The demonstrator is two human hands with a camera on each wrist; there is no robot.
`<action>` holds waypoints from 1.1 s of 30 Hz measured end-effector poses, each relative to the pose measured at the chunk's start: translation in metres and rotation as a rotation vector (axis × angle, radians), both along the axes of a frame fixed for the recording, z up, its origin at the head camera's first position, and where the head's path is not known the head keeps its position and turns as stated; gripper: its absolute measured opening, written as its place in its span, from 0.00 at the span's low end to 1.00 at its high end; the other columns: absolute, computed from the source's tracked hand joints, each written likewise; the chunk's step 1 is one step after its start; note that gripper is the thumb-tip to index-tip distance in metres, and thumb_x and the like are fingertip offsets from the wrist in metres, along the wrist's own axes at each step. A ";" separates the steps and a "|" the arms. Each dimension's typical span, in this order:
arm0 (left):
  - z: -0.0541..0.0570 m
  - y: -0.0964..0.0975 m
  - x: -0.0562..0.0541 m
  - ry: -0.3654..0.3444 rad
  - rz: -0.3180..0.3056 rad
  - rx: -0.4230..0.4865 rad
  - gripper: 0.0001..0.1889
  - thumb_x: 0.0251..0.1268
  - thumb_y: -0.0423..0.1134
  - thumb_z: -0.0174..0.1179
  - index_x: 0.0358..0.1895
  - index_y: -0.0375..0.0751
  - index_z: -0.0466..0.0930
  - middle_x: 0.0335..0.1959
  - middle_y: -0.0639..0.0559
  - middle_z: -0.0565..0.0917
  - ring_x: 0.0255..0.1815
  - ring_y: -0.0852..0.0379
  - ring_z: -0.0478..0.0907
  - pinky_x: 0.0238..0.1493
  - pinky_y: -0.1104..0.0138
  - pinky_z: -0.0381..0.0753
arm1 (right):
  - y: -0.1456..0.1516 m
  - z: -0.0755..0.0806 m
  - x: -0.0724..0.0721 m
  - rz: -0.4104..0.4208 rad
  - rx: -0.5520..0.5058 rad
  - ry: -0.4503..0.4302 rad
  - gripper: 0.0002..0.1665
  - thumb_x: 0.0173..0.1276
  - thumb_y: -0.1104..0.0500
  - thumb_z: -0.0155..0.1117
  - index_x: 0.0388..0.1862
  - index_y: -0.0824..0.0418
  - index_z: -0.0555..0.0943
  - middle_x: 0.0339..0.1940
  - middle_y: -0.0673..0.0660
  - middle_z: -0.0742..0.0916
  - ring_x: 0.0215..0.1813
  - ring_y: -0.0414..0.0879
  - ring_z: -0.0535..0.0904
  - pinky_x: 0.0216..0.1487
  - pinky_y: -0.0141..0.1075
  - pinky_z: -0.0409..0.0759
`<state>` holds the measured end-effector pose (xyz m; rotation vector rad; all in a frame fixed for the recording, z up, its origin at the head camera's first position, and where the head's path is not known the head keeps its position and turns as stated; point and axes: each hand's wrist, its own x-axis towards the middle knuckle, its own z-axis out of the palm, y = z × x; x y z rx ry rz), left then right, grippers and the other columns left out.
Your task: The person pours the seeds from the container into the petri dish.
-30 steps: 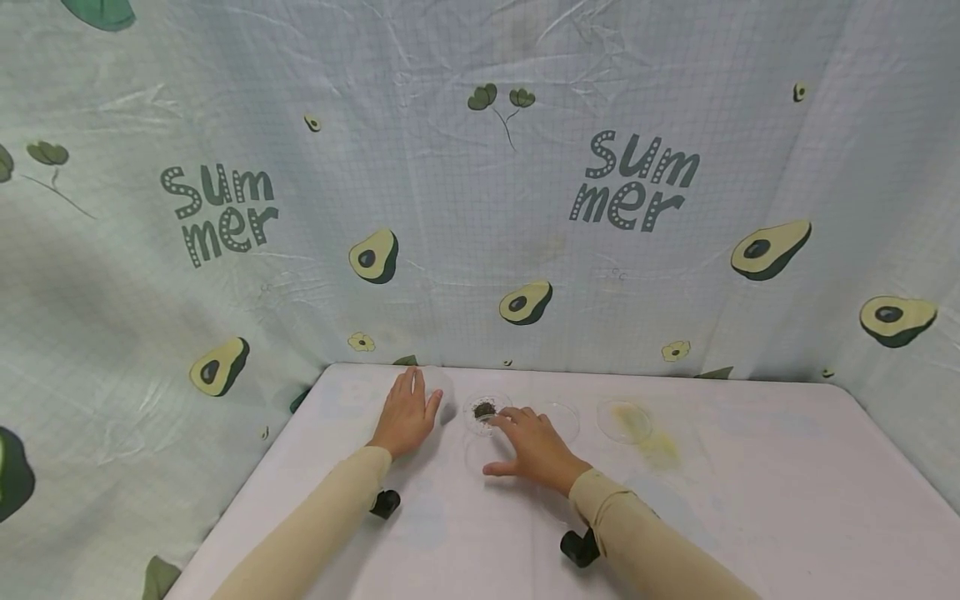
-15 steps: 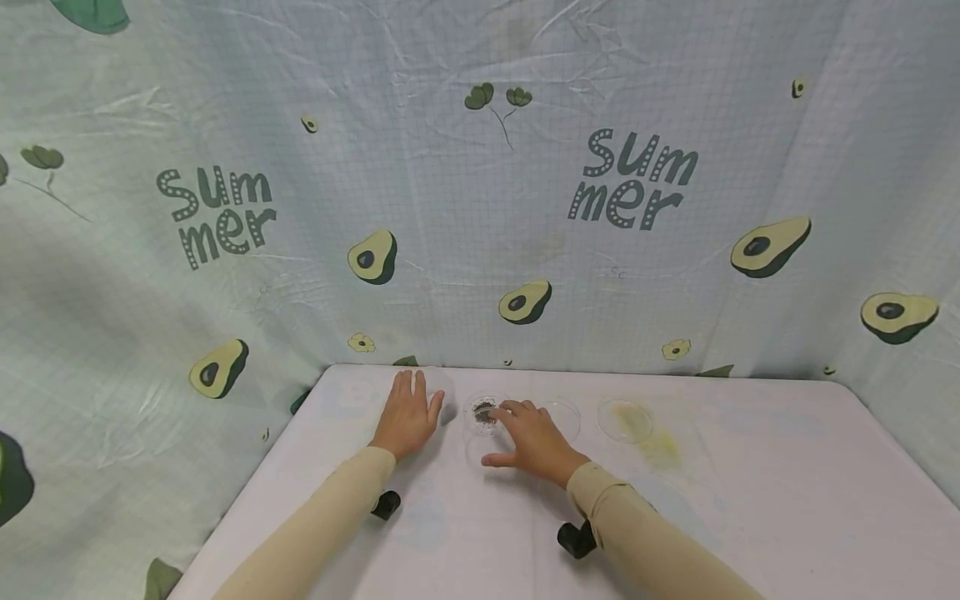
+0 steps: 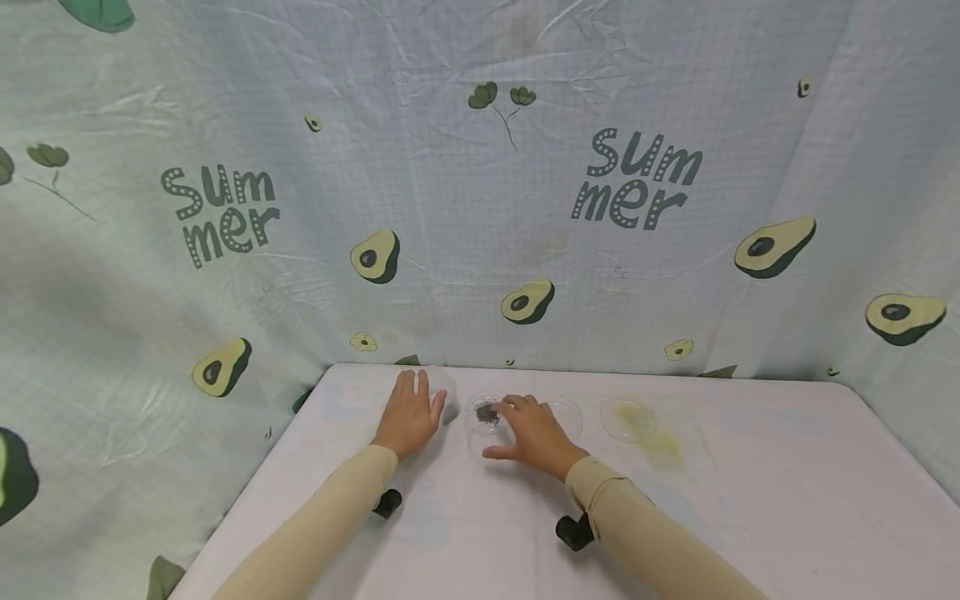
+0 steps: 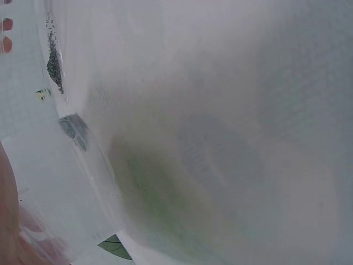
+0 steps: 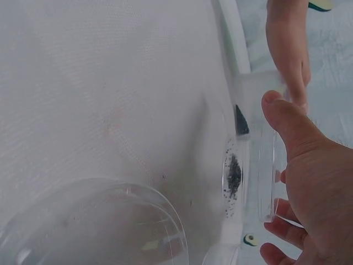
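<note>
My right hand (image 3: 536, 437) holds a clear round lid (image 5: 267, 176) edge-on between thumb and fingertips, close over a shallow clear petri dish. Dark small granules (image 5: 235, 174) lie heaped in that dish (image 3: 472, 405), some scattered toward its rim. At the back left, my left hand (image 3: 407, 421) has its thumb and fingers on either side of a clear plastic container (image 5: 256, 85). More dark granules (image 5: 241, 121) sit in a corner of it. Part of the left fingers shows through the clear wall in the left wrist view.
Two more clear round dishes or lids stand to the right, one beside my right hand (image 3: 576, 417) and another farther right (image 3: 609, 429) over a yellowish patch on the cloth. A white cloth covers the table (image 3: 787, 467); a printed curtain (image 3: 450, 192) hangs right behind it.
The lid in my right hand has shifted slightly forward over the dish of granules, and the fingers have barely moved. My left hand stays in place by the container.
</note>
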<state>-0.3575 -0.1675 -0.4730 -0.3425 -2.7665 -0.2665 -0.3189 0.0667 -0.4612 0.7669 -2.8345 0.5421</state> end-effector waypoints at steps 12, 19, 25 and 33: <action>0.005 0.001 0.002 0.057 -0.009 -0.080 0.33 0.76 0.50 0.43 0.64 0.18 0.64 0.62 0.22 0.69 0.69 0.31 0.63 0.72 0.50 0.61 | -0.002 -0.001 -0.007 -0.010 -0.002 -0.026 0.43 0.53 0.36 0.72 0.62 0.58 0.76 0.62 0.60 0.78 0.64 0.58 0.72 0.61 0.56 0.72; 0.005 0.000 0.002 0.086 -0.013 -0.095 0.32 0.76 0.50 0.44 0.63 0.19 0.65 0.60 0.23 0.71 0.68 0.32 0.65 0.71 0.51 0.63 | -0.003 -0.002 -0.010 -0.018 0.009 -0.013 0.43 0.53 0.35 0.71 0.62 0.58 0.76 0.62 0.60 0.79 0.64 0.58 0.73 0.60 0.56 0.72; 0.005 0.000 0.003 0.071 -0.011 -0.087 0.32 0.76 0.50 0.44 0.63 0.19 0.64 0.61 0.23 0.70 0.68 0.32 0.65 0.71 0.50 0.63 | -0.004 -0.005 -0.013 -0.016 0.005 -0.004 0.43 0.52 0.34 0.71 0.61 0.57 0.76 0.61 0.60 0.79 0.63 0.58 0.74 0.60 0.55 0.73; 0.004 0.000 0.002 0.076 -0.011 -0.085 0.32 0.76 0.50 0.43 0.64 0.19 0.64 0.61 0.22 0.69 0.68 0.31 0.65 0.71 0.50 0.63 | -0.006 -0.006 -0.017 -0.030 0.010 -0.011 0.45 0.52 0.34 0.71 0.62 0.58 0.75 0.63 0.60 0.79 0.64 0.58 0.73 0.61 0.56 0.72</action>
